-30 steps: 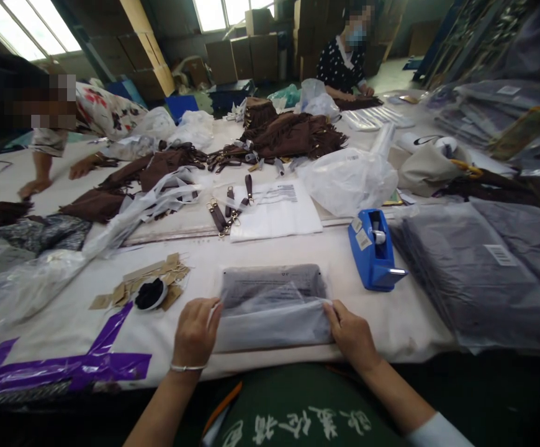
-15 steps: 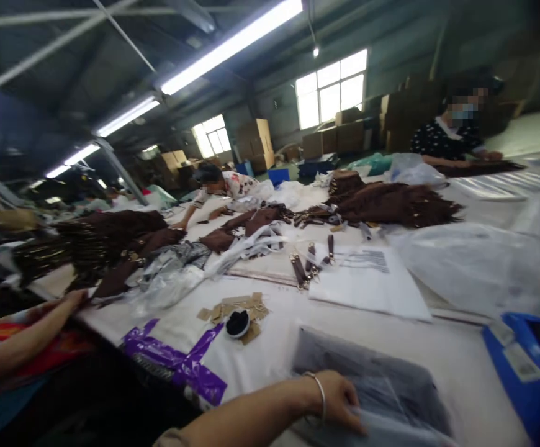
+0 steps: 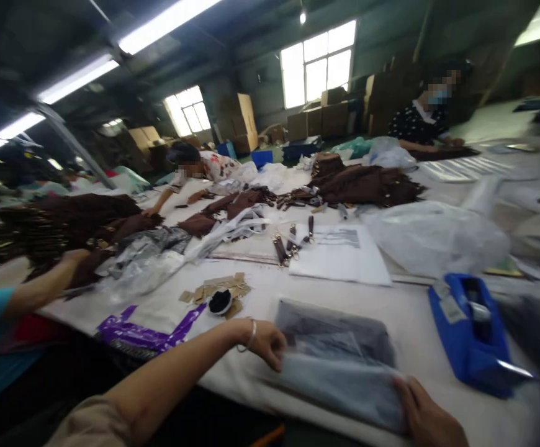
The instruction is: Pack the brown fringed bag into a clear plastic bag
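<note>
A clear plastic bag lies on the white table in front of me, with a dark flat item showing inside or under it. The near part of the plastic is folded over, with both hands at its ends. My left hand, with a bracelet at the wrist, pinches the left end of the fold. At the right end, my right hand grips the plastic between thumb and fingers; part of its grip is hidden.
A blue tape dispenser stands on the right. Brown tags and a small dish of black stuff lie left of the bag, near purple plastic. A co-worker's arm reaches in from the left. Brown leather straps lie beyond.
My right hand has come into view at the bag's right end. The near plastic now lies folded higher over the dark item. My view has shifted right and down.
</note>
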`<state>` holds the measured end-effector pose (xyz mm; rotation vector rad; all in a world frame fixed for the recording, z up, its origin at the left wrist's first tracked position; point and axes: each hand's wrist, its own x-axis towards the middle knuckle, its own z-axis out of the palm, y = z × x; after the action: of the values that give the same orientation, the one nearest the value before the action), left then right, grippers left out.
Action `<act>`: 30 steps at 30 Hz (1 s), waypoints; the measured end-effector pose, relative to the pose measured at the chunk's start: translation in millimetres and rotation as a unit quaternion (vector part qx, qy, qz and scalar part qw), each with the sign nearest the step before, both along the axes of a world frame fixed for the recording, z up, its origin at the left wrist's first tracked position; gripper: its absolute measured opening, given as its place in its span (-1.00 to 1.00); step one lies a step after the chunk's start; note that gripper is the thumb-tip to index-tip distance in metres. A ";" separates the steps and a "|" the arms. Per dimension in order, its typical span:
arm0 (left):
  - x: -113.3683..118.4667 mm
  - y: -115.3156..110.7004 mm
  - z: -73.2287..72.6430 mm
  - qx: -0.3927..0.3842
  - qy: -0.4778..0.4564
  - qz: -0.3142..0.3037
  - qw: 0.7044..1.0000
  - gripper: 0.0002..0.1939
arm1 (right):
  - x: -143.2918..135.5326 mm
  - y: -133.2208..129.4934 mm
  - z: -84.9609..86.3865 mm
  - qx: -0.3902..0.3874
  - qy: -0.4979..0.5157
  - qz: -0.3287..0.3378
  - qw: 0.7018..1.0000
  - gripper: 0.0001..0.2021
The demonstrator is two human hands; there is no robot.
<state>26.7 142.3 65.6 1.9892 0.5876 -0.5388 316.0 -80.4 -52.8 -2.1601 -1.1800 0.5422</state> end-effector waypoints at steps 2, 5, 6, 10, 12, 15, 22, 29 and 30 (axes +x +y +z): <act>-13.8 5.1 -2.8 0.042 -0.042 0.080 0.995 -0.78 | -2.4 -7.7 4.3 -0.026 -0.001 -0.004 1.000 -0.56; -29.0 6.8 -19.1 0.050 -0.083 0.144 0.985 -0.73 | -6.2 -6.4 12.1 -0.028 0.014 -0.017 0.999 -0.57; -32.8 4.6 -25.9 0.044 -0.099 0.175 0.979 -0.70 | -7.2 -5.0 14.5 -0.025 0.015 -0.023 0.999 -0.58; -40.0 -11.3 -48.2 0.096 -0.151 0.299 0.937 -0.69 | -9.3 -1.8 19.2 -0.016 0.012 -0.026 0.999 -0.61; -37.4 -19.8 -50.6 0.184 -0.152 0.289 0.927 -0.77 | -9.2 -1.3 19.0 -0.019 0.017 -0.027 0.999 -0.62; -25.0 -30.2 -41.1 0.315 -0.142 0.216 0.913 -0.85 | -9.1 -0.5 18.9 -0.028 0.016 -0.029 0.999 -0.63; 24.8 -40.8 -24.0 0.337 -0.051 0.117 0.933 -0.75 | -11.5 -1.0 22.2 -0.025 -0.014 -0.030 0.999 -0.63; 10.5 -39.9 -26.9 0.383 -0.009 0.138 0.913 -0.70 | -12.6 -5.1 21.7 -0.030 0.014 -0.047 0.998 -0.63; 6.0 -38.9 -26.0 0.393 -0.005 0.141 0.909 -0.68 | -12.5 -5.0 21.7 -0.032 0.014 -0.049 0.998 -0.63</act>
<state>32.7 103.4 39.5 2.5781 1.2016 -0.0985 303.6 -85.5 -31.1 -2.2440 -1.0484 0.5706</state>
